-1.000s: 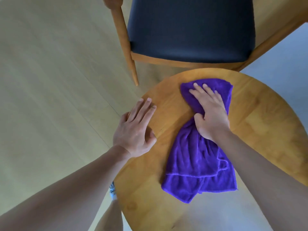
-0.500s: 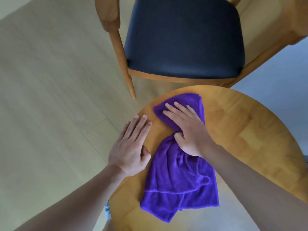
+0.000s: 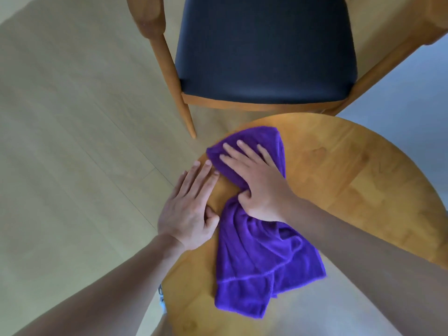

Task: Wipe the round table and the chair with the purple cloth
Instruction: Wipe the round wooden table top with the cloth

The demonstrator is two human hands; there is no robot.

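A: How many cloths are there?
B: One purple cloth point(image 3: 261, 260), bunched on the tabletop point(image 3: 351, 190).
A: And tabletops?
B: One, round and wooden.
A: Chairs?
B: One wooden chair point(image 3: 264, 52), with one dark seat pad. Of its legs I can count two: one on the left, one on the right; the others are out of sight.
A: Hands?
B: Two: one left hand point(image 3: 191, 209) and one right hand point(image 3: 257, 183), each on its own bare forearm, so two forearms as well.
A: Fingers showing?
B: Five on the left hand. On the right hand four fingers and the thumb, so five again.
A: Anything by the table's edge?
B: One small white-and-blue thing point(image 3: 162, 299) below it; I cannot tell what it is.
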